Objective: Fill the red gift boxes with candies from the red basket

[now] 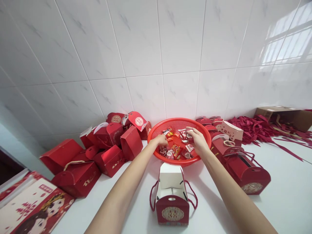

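Candies [176,150] in shiny wrappers are in the red mesh basket [179,123], near the table's [287,182] back edge, roughly midway along. Left hand [161,140] is curled in at the basket's left side, right hand [198,140] comes over the right rim with fingertips at a wrapper. Can't tell if either one's really gripping anything. Just in front of the basket is an open red gift box [173,204], with bare table around it. Gift box pile [109,157] takes up the back left, and another row of boxes [246,172] crowds the right side. Past those, ribbon heap [251,130] by the back edge, then clear space toward the front right. Cardboard carton [299,120] and printed box [31,208] get cut off by the frame, table's front edge too, and the hands cover some candies.
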